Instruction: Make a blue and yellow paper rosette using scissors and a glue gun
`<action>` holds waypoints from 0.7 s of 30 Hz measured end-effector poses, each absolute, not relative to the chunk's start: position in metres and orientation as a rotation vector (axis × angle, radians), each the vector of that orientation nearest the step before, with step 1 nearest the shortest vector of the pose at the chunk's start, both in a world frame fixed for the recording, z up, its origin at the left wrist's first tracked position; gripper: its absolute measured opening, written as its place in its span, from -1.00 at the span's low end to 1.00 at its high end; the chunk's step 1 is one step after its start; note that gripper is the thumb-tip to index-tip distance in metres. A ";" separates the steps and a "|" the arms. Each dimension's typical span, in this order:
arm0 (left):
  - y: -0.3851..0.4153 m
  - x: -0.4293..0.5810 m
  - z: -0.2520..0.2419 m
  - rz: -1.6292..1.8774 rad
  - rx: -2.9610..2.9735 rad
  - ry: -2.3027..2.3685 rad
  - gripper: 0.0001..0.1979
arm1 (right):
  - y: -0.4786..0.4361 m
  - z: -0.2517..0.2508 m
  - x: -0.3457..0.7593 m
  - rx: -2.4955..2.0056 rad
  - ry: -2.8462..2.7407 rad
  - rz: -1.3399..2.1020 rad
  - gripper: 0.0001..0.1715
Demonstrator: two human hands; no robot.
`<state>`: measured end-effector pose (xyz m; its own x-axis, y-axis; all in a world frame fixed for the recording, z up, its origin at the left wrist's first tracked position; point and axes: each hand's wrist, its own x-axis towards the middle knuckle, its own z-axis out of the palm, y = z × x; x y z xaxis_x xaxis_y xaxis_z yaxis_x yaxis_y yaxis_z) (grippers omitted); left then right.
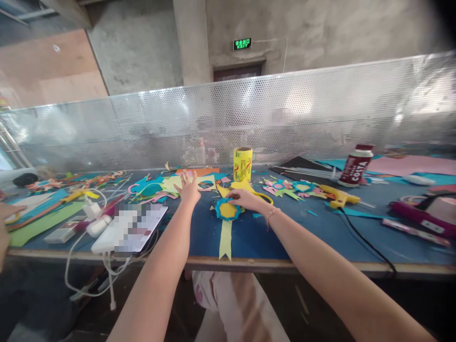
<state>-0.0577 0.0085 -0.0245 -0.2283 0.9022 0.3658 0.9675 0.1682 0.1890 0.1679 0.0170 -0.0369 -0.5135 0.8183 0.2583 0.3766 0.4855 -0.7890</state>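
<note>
My left hand (188,189) lies flat with fingers spread on pale yellow paper cutouts (199,183) on the blue table top (320,232). My right hand (245,199) rests palm down, fingers together, on the upper right edge of a paper rosette (225,210) with a blue scalloped rim, a yellow centre and a long yellow ribbon tail (225,240) that reaches the table's front edge. Under my right hand peeks a yellow scissor handle (265,195). A yellow roll (242,164) stands upright just behind both hands.
A yellow glue gun (340,196) with a black cord lies to the right, beside more paper flowers (302,186) and a dark red bottle (355,165). A phone and white charger cables (107,228) lie at left. Another person's hand (5,228) shows at the far left. A perforated metal screen (320,114) backs the table.
</note>
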 end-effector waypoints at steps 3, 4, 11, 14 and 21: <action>0.008 -0.057 -0.025 -0.576 -1.837 -2.265 -0.14 | 0.016 -0.036 0.169 -1.009 -2.129 0.825 -0.85; 0.008 -0.057 -0.025 -0.575 -1.835 -2.266 -0.14 | 0.017 -0.036 0.170 -1.025 -2.140 0.788 -0.86; 0.010 -0.057 -0.026 -0.532 -1.828 -2.288 -0.12 | 0.026 -0.035 0.179 -1.316 -2.297 0.372 -0.76; 0.010 -0.057 -0.027 -0.526 -1.830 -2.285 -0.13 | 0.029 -0.036 0.183 -1.509 -2.297 0.239 -0.71; 0.011 -0.057 -0.027 -0.488 -1.833 -2.325 -0.11 | 0.023 -0.033 0.189 -1.716 -2.296 0.208 -0.62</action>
<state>-0.0570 0.0106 -0.0268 -0.2474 0.9193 0.3061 0.9648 0.2047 0.1651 0.1893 0.0225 -0.0334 -0.2643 0.9561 0.1261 0.9179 0.2896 -0.2713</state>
